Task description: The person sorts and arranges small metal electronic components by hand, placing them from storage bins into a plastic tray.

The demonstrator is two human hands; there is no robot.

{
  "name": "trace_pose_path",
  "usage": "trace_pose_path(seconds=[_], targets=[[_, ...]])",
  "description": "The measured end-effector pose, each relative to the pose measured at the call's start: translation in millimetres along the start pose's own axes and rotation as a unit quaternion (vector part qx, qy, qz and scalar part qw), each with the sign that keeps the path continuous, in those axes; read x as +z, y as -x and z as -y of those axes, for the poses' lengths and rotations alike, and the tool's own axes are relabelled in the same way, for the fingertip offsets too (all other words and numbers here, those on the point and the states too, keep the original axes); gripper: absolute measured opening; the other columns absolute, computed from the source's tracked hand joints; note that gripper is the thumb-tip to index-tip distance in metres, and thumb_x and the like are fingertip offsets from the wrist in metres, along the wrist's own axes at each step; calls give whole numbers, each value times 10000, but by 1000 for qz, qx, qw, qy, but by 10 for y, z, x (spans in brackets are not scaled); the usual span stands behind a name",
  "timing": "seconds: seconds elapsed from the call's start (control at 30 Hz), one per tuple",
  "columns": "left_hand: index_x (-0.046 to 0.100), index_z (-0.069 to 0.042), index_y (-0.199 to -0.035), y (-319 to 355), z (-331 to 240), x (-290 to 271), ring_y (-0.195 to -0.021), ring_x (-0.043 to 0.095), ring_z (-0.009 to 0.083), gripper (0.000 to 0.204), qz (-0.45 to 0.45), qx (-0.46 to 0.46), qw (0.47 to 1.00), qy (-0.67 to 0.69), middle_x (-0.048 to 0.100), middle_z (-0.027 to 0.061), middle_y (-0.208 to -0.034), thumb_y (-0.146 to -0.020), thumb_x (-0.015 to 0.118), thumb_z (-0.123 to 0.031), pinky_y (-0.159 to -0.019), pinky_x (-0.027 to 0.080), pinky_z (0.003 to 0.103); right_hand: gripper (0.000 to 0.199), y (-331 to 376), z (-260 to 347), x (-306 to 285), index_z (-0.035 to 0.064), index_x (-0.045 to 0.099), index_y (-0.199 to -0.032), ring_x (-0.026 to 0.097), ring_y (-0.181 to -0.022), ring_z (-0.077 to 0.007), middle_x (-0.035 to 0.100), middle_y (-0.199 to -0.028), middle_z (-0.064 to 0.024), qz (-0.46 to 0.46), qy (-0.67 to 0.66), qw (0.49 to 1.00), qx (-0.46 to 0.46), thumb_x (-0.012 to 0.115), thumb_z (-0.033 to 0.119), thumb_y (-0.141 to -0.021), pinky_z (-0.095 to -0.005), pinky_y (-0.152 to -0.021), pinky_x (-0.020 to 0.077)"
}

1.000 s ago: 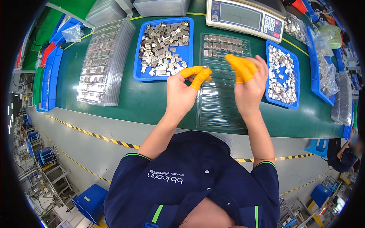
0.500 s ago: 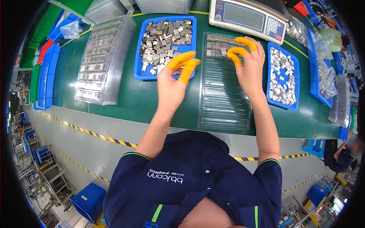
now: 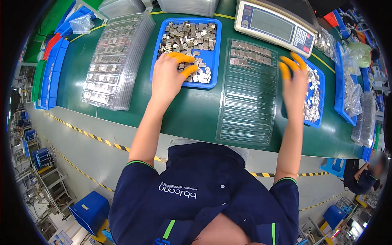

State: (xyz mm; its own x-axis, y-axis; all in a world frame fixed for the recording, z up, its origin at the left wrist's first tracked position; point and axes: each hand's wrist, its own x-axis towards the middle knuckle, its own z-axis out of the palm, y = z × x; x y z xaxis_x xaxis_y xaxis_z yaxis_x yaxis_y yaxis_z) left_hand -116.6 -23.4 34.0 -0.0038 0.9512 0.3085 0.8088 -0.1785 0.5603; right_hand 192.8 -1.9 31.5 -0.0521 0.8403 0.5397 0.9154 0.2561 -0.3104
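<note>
Clear tray (image 3: 249, 98): set on the green table (image 3: 192, 118), its near edge close to the table's front edge; only its far rows are filled with small metal pieces, the nearer rows bare. A strip of bare green is left on either side of it.

Left hand (image 3: 167, 77): placed left of the clear tray, over the near rim of a blue bin (image 3: 157, 61) of loose metal parts (image 3: 190, 36); orange-capped fingertips are curled onto the parts, though whether one is pinched cannot be told.

Right hand (image 3: 296, 83): held right of the clear tray, fingers spread and empty, above a second blue bin (image 3: 322, 81).

Scale (image 3: 275, 26): found beyond the clear tray.

Stacked trays (image 3: 116, 61): found far left.
</note>
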Motion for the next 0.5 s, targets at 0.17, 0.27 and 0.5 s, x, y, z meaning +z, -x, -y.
trace_pose_path(seconds=[0.17, 0.27, 0.5], targets=[[683, -56, -873, -144, 60, 62, -854, 532, 295, 250, 47, 31, 995, -79, 615, 136, -841, -648, 730, -154, -819, 415, 367, 265, 262, -564, -520, 44, 617, -1024, 557, -952, -301, 576, -1052, -169, 113, 118, 980, 115, 651, 117, -771, -358, -801, 447], [668, -42, -887, -218, 105, 135, -857, 512, 301, 225, 53, 107, 990, -71, 596, 137, -855, -672, 699, -102, -778, 430, 362, 353, 388, -621, -585, 43, 607, -1055, 582, -849, -255, 599, -969, -169, 179, 68, 959, 209, 699, 157, -735, -336, -737, 457], [628, 1, -826, -384, 198, 208, -879, 516, 321, 147, 142, 150, 973, -100, 584, 168, -859, -688, 620, -48, -809, 402, 405, 259, 380, -729, -450, 47, 668, -911, 644, -678, -209, 662, -736, -124, 100, 12, 956, 274, 739, 132, -677, -303, -612, 476]])
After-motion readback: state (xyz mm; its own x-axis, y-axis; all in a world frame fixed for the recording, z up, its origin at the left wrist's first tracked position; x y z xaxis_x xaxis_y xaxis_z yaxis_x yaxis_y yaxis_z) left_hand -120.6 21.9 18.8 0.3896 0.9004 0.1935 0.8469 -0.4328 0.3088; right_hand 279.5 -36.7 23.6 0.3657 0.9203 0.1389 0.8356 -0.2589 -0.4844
